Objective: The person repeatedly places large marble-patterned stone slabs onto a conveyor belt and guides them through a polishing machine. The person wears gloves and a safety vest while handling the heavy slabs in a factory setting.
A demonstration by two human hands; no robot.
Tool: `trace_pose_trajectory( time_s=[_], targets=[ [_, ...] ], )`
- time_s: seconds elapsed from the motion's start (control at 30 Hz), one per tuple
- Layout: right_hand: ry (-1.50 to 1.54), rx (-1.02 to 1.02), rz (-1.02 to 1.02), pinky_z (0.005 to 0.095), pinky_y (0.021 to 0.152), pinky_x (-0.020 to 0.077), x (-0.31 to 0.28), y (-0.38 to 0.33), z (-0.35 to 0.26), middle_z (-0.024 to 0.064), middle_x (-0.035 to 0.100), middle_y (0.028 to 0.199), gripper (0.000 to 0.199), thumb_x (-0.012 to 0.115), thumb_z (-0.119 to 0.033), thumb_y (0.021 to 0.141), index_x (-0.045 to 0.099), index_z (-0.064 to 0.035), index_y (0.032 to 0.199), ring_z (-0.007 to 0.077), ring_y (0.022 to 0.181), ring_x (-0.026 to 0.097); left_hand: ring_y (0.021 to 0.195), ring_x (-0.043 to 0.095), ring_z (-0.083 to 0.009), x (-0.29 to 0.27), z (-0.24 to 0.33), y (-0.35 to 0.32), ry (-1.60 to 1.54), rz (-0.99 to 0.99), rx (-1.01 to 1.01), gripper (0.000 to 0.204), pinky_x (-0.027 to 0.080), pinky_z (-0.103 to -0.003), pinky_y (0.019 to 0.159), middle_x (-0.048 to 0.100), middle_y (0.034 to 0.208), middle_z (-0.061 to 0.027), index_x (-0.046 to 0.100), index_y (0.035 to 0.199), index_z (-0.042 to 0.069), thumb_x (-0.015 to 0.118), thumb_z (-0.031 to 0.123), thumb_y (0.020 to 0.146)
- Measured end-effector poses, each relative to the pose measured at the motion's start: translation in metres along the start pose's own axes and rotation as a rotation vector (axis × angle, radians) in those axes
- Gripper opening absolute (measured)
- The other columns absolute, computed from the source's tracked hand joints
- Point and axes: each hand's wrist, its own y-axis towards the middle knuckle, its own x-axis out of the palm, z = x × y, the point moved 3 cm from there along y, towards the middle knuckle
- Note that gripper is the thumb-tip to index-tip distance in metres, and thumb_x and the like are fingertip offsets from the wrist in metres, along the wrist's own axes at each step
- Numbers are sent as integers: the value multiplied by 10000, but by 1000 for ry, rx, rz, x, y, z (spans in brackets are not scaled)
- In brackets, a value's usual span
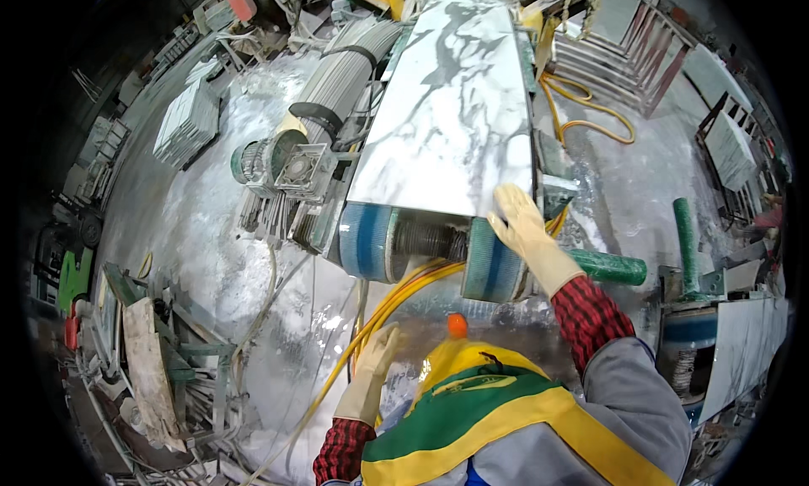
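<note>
A long white marble slab with grey veins lies flat on a belt conveyor. My right hand, in a cream rubber glove, reaches over the slab's near right corner with its fingers spread. The fingertips appear to touch the slab, and nothing is gripped. Below them are the blue-green belts at the conveyor's near end, with a gap between them. My left hand, gloved the same way, hangs low beside yellow hoses. Its fingers look stretched out, and I see nothing in it.
A motor sits left of the conveyor. A green roller juts out on the right. Stacked slabs stand at the far left, and a scrap-filled rack is at the near left. Another slab rests at the right. The floor looks wet.
</note>
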Motion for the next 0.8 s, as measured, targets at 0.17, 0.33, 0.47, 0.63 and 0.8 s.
trace_pose_trajectory(
  time_s=[0.17, 0.33, 0.47, 0.63, 0.8],
  targets=[
    [-8, 143, -150, 501, 1380, 258, 25, 70, -10, 198, 487, 1749, 798, 644, -567, 1061, 515, -73, 1675, 349, 1652, 389, 1302, 710, -307, -44, 30, -12, 50, 91, -2, 671, 540, -428, 1158, 740, 1417, -240, 474, 1689, -1, 578, 448, 1201],
    [27, 223, -25, 507, 1341, 297, 30, 122, 11, 180, 557, 1670, 749, 697, -524, 1024, 583, -61, 1601, 346, 1570, 469, 1309, 708, -277, -56, 111, 0, 299, 271, 13, 640, 516, -405, 1183, 748, 1442, -197, 491, 1699, 53, 564, 443, 1198],
    [23, 227, 12, 517, 1324, 322, 41, 146, 18, 170, 579, 1639, 740, 701, -519, 1020, 598, -44, 1578, 341, 1541, 495, 1482, 594, -340, -62, 157, 34, 562, 325, 247, 638, 430, -426, 1278, 614, 1622, -224, 452, 1716, 30, 612, 318, 1170],
    [38, 230, 30, 530, 1338, 306, 47, 148, 13, 177, 585, 1636, 734, 714, -521, 1002, 596, -93, 1586, 344, 1549, 483, 1649, 369, -490, -60, 205, 91, 751, 314, 534, 716, 287, -526, 1369, 414, 1756, -330, 395, 1732, -18, 644, 308, 1145],
    [42, 209, 23, 504, 1336, 313, 39, 141, 18, 164, 596, 1629, 704, 683, -509, 1020, 611, -77, 1571, 334, 1544, 493, 1658, 291, -556, -52, 239, 150, 1064, 299, 534, 818, 212, -582, 1382, 318, 1780, -386, 354, 1763, 46, 676, 419, 1110]
  ],
)
